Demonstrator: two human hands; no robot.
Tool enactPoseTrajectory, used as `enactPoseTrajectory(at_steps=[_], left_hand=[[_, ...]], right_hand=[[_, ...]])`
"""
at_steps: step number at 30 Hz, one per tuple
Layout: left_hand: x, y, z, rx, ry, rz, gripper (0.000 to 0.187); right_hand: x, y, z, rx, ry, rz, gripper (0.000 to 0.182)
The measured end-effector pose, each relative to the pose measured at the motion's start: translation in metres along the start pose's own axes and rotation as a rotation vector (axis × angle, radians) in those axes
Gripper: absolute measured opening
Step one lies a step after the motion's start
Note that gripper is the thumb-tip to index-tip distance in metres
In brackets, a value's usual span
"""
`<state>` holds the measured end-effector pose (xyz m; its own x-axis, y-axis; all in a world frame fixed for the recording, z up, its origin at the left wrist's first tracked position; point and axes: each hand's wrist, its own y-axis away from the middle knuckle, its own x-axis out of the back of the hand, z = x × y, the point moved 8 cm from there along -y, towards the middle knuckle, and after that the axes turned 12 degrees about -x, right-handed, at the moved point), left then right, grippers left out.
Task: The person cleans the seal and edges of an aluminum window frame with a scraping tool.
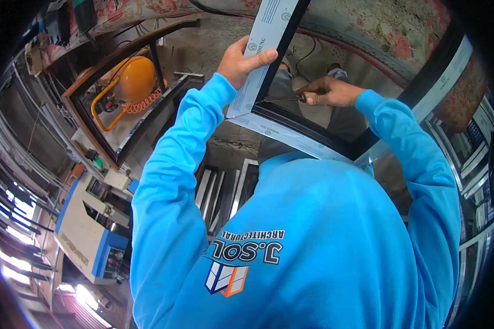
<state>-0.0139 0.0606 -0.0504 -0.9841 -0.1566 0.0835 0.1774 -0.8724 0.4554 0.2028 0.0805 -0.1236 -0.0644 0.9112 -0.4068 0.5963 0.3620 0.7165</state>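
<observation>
the frame (308,127) looks stiff, its film (291,134) likely slick; best held by a bar (247,90), as left hand (243,61) clasps it, thumb across. right hand (332,92) curls round a thin tool (282,100).

a grey floor (214,41) shows beside floral fabric (362,27); at left are an orange tank (137,77), a beige-and-blue machine (79,236), long metal bars (55,126) and, lower down, bright light (86,296).

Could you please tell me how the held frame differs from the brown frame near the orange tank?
The held frame bears pale printed film; the brown frame shows brown edging. The held frame is in the left grip, while the brown frame is off to the left, untouched. Both include dark lengths.
</observation>
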Motion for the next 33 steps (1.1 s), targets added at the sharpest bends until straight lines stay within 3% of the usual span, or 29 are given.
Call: enactPoseTrajectory(at_steps=[2,5,9,12,15,17,19,20,27,33], left_hand=[[-0.006,0.0,0.002,0.02,0.047,0.007,0.077],[0.005,0.001,0.005,-0.003,-0.019,0.025,0.076],[0.004,0.003,0.002,0.001,-0.055,0.033,0.076],[0.001,0.004,0.008,0.032,-0.025,0.029,0.076],[0.001,0.003,0.006,0.011,-0.023,0.045,0.078],[-0.001,0.005,0.006,0.032,0.026,0.025,0.08],[-0.001,0.002,0.0,0.039,0.037,0.019,0.083],[-0.002,0.002,-0.002,0.032,0.04,0.007,0.083],[0.0,0.001,-0.005,0.069,-0.039,-0.043,0.089],[-0.001,0.002,-0.004,0.097,0.014,-0.005,0.087]], right_hand=[[0.002,0.0,0.007,-0.025,0.081,0.036,0.056],[0.007,-0.008,-0.008,0.03,0.087,0.117,0.054],[-0.011,0.016,-0.009,-0.046,0.12,0.157,0.052],[-0.006,0.059,-0.044,0.021,0.386,0.578,0.047],[-0.009,0.091,-0.068,0.081,0.598,0.705,0.05],[-0.017,0.105,-0.071,0.131,0.616,0.688,0.052],[-0.036,0.12,-0.074,0.137,0.42,0.358,0.05],[-0.045,0.123,-0.071,0.222,0.331,0.339,0.046],[-0.048,0.101,-0.072,0.181,0.247,0.281,0.042],[-0.033,0.078,-0.081,0.248,0.334,0.191,0.043]])
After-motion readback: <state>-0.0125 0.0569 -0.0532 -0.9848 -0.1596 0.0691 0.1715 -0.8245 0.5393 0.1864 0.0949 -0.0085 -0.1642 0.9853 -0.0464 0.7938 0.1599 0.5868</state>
